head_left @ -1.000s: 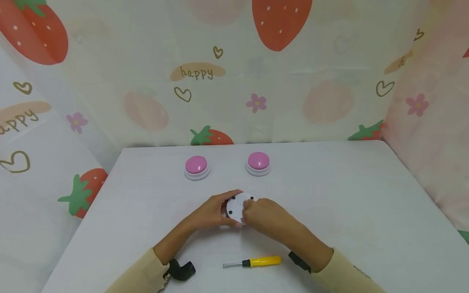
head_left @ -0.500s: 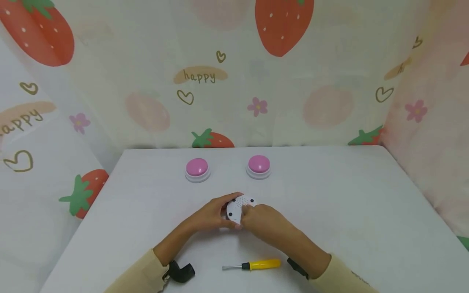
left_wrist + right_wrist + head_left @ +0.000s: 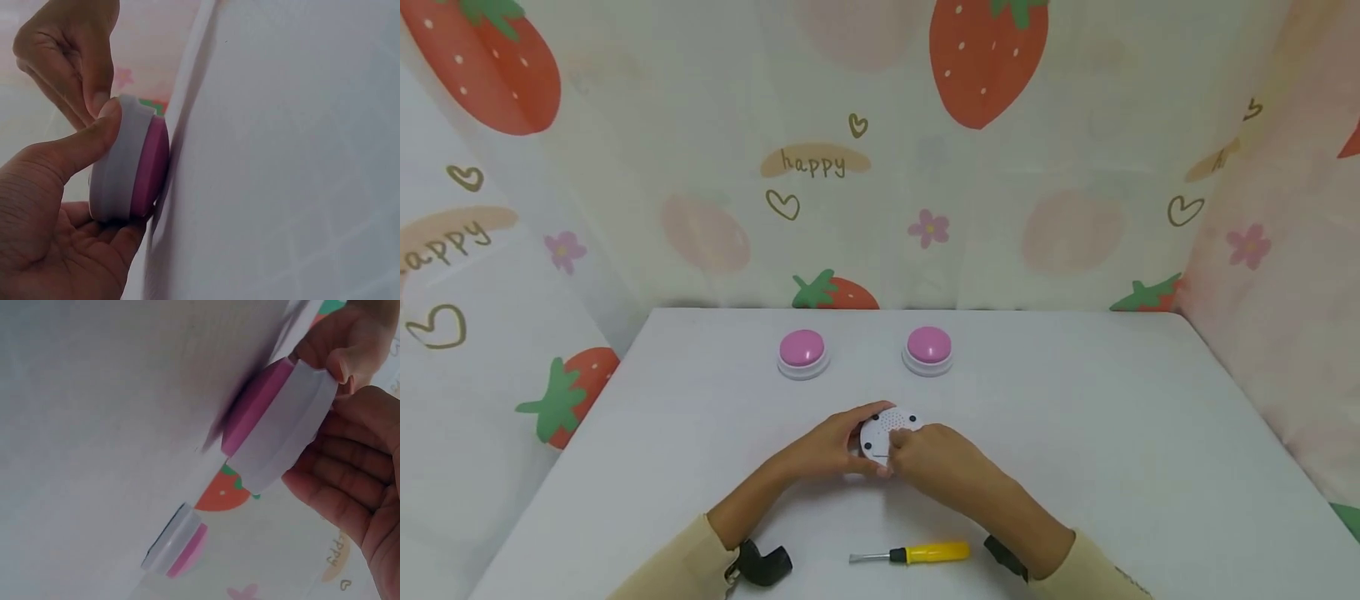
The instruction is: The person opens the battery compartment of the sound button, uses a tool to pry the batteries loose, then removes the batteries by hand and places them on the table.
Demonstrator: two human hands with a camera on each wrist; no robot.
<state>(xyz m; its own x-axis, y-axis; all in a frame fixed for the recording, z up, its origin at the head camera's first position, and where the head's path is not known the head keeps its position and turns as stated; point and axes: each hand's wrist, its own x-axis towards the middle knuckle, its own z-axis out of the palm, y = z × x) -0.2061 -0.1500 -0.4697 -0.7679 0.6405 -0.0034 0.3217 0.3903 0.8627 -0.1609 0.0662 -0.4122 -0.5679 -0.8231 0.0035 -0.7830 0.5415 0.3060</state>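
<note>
- Risk, slipping: the button (image 3: 880, 437) sits upside down, pink dome toward the desk (image 3: 1075, 450); a hard off-centre press from your right hand (image 3: 943, 462) could rock it on that rounded top and out of your grip.
- Risk, knocking: the yellow screwdriver (image 3: 917, 553) lies at the near side, just left of your right wrist; a backward sweep of that forearm could set it rolling.
- Left hand (image 3: 823, 450): comes in from the near left, thumb on the button's near rim, other fingers round the far side; grasping the button.
- Right hand: comes in from the near right, bent down over the underside, a fingertip at its surface; fingers partly curled. You cannot tell from these views whether they pinch anything.
- Button: middle of the desk, between your hands, underside up with black feet (image 3: 868, 446) and small holes showing; whether the dome touches the desk is unclear.
- Spares: left pink button (image 3: 802, 354) and right pink button (image 3: 928, 350), both dome up at the far side, apart from each other and your hands.
</note>
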